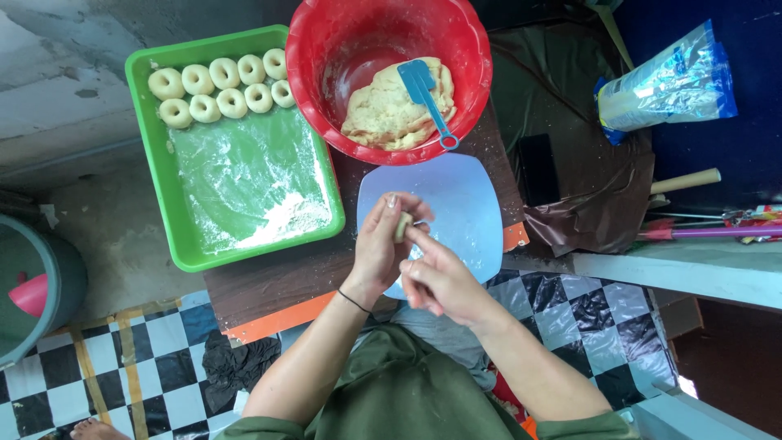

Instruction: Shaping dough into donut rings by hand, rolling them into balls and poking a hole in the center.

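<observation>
A low brown bench (269, 281) is seen from above. Its left half is filled by a green tray (183, 236), where nine ring-shaped dough pieces (220, 85) are lined along the far edge and loose flour (281, 220) is heaped near the near right corner. At the far right corner a red bowl (389, 77) is set, with a dough mass (391, 114) and a blue scraper (425, 94) inside. A pale blue board (456, 208) is laid at the near right edge. Above it, a small dough piece (402, 226) is pinched in the left hand (379, 248) and pressed by the right hand (440, 281).

Glossy plastic red bowl (326, 49) and green tray (155, 163), floury; soft matt dough (391, 110); smooth plastic board (464, 204).
</observation>
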